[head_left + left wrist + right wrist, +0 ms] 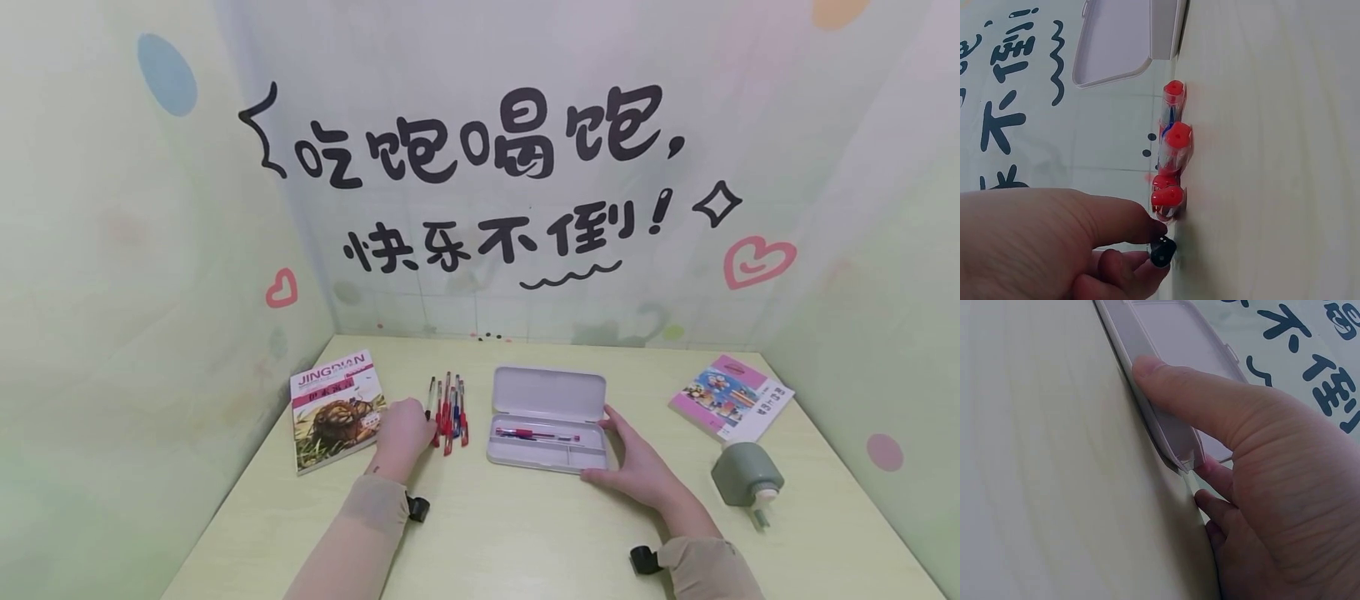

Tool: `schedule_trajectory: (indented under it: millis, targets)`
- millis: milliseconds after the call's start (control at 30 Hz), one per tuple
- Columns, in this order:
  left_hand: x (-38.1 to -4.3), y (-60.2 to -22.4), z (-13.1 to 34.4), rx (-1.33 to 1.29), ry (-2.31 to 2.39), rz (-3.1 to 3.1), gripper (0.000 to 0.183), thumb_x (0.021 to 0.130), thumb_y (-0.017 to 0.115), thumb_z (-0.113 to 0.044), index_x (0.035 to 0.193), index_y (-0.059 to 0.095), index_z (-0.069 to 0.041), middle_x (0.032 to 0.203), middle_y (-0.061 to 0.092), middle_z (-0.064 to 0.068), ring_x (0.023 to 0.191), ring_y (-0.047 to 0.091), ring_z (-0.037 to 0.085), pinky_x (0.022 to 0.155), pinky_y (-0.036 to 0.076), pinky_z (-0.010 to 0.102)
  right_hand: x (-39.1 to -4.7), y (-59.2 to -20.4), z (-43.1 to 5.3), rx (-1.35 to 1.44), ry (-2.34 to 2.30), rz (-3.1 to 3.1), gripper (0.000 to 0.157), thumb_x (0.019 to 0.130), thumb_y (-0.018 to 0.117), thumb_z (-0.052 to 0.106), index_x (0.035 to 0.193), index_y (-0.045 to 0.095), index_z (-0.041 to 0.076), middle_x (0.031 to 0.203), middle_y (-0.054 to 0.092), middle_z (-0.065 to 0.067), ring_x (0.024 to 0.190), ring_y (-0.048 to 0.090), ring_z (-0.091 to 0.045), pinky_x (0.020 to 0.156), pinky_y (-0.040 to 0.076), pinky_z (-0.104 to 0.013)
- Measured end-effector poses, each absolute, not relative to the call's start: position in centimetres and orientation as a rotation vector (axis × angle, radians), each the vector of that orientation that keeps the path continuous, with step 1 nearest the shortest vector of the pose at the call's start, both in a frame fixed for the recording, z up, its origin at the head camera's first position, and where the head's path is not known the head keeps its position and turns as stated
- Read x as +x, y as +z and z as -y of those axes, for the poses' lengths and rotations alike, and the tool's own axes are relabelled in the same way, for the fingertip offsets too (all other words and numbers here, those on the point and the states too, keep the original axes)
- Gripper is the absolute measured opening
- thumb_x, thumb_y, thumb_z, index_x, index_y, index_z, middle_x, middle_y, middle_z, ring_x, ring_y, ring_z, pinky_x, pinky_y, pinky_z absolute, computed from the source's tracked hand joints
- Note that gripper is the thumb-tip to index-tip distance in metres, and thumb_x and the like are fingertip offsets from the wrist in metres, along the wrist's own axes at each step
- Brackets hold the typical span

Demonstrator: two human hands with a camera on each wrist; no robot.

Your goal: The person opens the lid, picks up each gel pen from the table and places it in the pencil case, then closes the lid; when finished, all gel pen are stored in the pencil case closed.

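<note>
Thumb and fingers of my left hand [405, 431] pinch a black-capped pen [1163, 251] at the left end of a row of pens [448, 421]. These pens lie side by side on the table, mostly with red caps and a few blue. To their right a pale lilac pencil case [549, 392] lies with its lid raised. Inside its long compartment are a red pen [517, 433] and at least one other pen. My right hand [641, 467] grips the case's right end, thumb on the front edge and fingers behind, as the right wrist view shows.
Left of the pens lies a book with a lion cover [337, 417], close to my left hand. A pink and blue book [727, 398] lies at the back right. In front of it a grey-green pump bottle [746, 475] is on the table [517, 533]. Printed curtains enclose the table.
</note>
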State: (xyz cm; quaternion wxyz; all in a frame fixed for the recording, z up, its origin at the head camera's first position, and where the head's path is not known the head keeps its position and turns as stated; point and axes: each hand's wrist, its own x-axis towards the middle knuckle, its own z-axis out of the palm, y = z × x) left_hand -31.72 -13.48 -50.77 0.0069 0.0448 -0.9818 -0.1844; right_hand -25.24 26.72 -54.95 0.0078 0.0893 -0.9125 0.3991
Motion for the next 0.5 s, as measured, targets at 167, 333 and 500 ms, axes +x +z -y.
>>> schedule_trajectory:
  millis: [167, 333, 500]
  targets:
    - [-31.9, -50.7, 13.0, 0.096, -0.59, 2.992, 0.022, 0.101, 0.076, -0.025, 0.091, 0.076, -0.006, 0.078, 0.073, 0.006, 0.063, 0.061, 0.02, 0.056, 0.048, 0.034, -25.2, -54.9, -26.7, 0.277, 1.245, 2.86, 0.134, 0.079, 0.099, 0.047, 0.175, 0.017, 0.001, 0.166, 0.053, -0.022, 0.162, 0.035, -0.054, 0.13, 0.026, -0.074]
    - [-31.8, -50.0, 11.8, -0.026, -0.635, 2.919, 0.029, 0.101, 0.077, -0.029, 0.121, 0.08, -0.009, 0.088, 0.08, 0.004, 0.064, 0.064, 0.014, 0.056, 0.049, 0.03, -25.2, -54.8, -26.6, 0.276, 1.252, 2.865, 0.134, 0.079, 0.099, 0.046, 0.175, 0.016, 0.002, 0.167, 0.052, -0.022, 0.162, 0.034, -0.054, 0.13, 0.026, -0.074]
    - [-31.4, -49.0, 10.3, -0.135, -0.654, 2.842, 0.026, 0.102, 0.077, -0.029, 0.124, 0.08, -0.015, 0.09, 0.076, -0.001, 0.067, 0.062, 0.012, 0.056, 0.048, 0.028, -25.1, -54.8, -26.5, 0.266, 1.251, 2.87, 0.134, 0.079, 0.099, 0.047, 0.175, 0.016, 0.002, 0.168, 0.051, -0.022, 0.162, 0.034, -0.054, 0.13, 0.026, -0.074]
